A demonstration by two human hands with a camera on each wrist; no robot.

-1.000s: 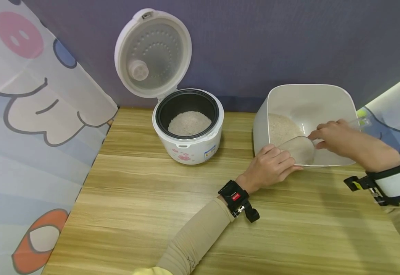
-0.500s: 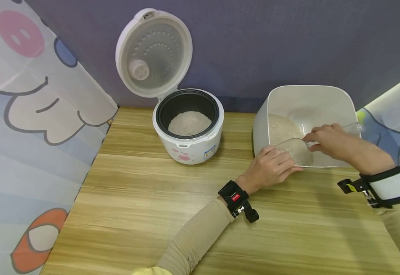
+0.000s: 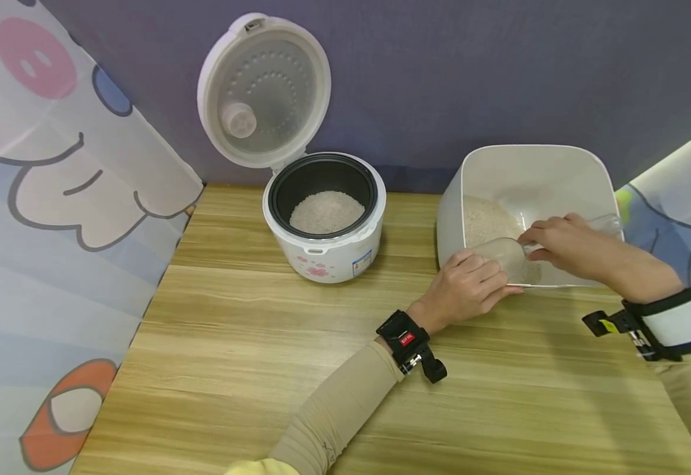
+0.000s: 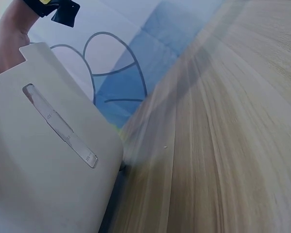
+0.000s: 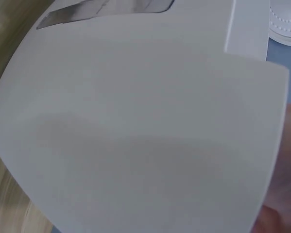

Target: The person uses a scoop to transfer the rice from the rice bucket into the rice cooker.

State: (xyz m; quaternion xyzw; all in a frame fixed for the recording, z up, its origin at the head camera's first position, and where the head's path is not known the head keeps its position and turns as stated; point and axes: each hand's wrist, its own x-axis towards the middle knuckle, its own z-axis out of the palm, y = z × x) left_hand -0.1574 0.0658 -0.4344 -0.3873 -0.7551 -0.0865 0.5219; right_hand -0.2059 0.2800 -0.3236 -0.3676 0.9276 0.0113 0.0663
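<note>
A white rice bin (image 3: 544, 168) stands tilted on the table, its mouth facing me, with rice (image 3: 488, 221) banked on its left side. My left hand (image 3: 465, 285) grips the bin's near-left rim. Inside the mouth, my right hand (image 3: 568, 245) holds a clear scoop (image 3: 500, 254) by its handle, the scoop's bowl close to my left fingers. How much rice the scoop carries is hard to tell. The left wrist view shows the bin's outer wall (image 4: 48, 160) with a clear window strip (image 4: 62, 128). In the right wrist view the bin wall (image 5: 135, 111) hides most of the right hand.
A white rice cooker (image 3: 304, 260) stands left of the bin, its lid (image 3: 286, 79) raised. Rice (image 3: 328, 212) lies in its dark inner pot (image 3: 322, 173). Behind runs a grey-blue partition (image 3: 411, 86), and cartoon-printed curtains (image 3: 43, 264) flank the wooden table (image 3: 233, 343).
My right hand and the scoop have shifted left inside the bin, toward the left hand. The left hand keeps its hold on the rim, and the cooker has not moved.
</note>
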